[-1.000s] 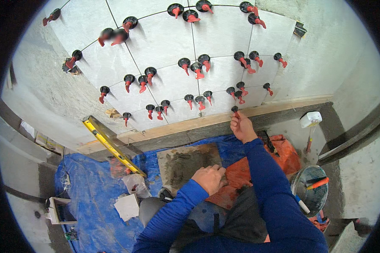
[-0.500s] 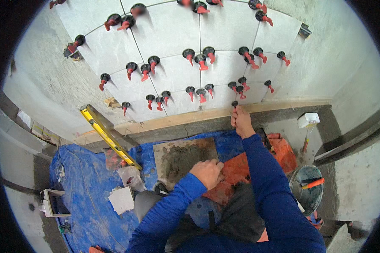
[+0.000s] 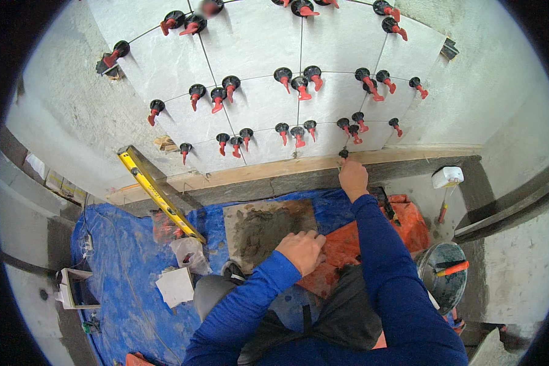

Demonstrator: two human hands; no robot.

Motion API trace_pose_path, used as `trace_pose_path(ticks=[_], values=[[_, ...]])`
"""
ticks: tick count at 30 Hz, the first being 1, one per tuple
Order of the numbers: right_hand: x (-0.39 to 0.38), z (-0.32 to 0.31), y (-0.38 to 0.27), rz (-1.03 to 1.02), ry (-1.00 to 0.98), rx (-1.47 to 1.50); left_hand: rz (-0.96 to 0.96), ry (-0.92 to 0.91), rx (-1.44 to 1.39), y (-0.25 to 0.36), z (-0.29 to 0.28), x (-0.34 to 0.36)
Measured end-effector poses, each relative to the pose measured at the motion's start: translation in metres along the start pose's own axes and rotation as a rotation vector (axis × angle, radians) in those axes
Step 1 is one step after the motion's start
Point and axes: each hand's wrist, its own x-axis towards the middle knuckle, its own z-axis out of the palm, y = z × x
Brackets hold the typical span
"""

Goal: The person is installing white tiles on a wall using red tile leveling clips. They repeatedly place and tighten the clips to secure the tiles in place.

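Note:
At the foot of the tiled wall, my right hand (image 3: 353, 178) grips the small handle of a tile levelling clip (image 3: 344, 154) just above the wooden batten. Its fingers hide most of that handle. Above it, more levelling clips (image 3: 354, 132) with black round caps and red handles sit along the joints between pale grey tiles (image 3: 338, 97). My left hand (image 3: 301, 252) rests low by my knee, next to a mortar-smeared board (image 3: 232, 222). Its fingers are loosely bent and slightly apart, with nothing visible in them.
A yellow spirit level (image 3: 160, 194) leans against the wall at left. Blue sheeting (image 3: 122, 262) covers the floor, with orange sheeting (image 3: 412, 226) at right. A bucket (image 3: 442, 299) with an orange-handled tool (image 3: 452, 268) stands beside my right arm. A white box (image 3: 448, 177) hangs at right.
The view has shifted slightly, so the wall sits a little further right. My right hand has turned at the wrist on the clip handle. The left hand stays by my knee.

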Motion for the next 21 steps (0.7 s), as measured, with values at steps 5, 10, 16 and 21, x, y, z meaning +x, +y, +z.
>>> trace_pose_path(ticks=[5,10,16,21], values=[[-0.008,0.003,0.001,-0.090,0.118,-0.064,0.014,0.049,0.006,0.000,0.002,-0.001],[-0.002,0.013,0.006,0.057,-0.015,0.122,0.005,0.042,-0.007,0.000,-0.003,-0.003],[0.003,-0.002,0.017,0.744,-0.421,1.612,0.012,0.067,-0.006,0.001,-0.003,-0.003],[0.010,-0.007,0.013,0.833,-0.422,1.895,0.003,0.022,-0.002,0.001,0.000,-0.003]])
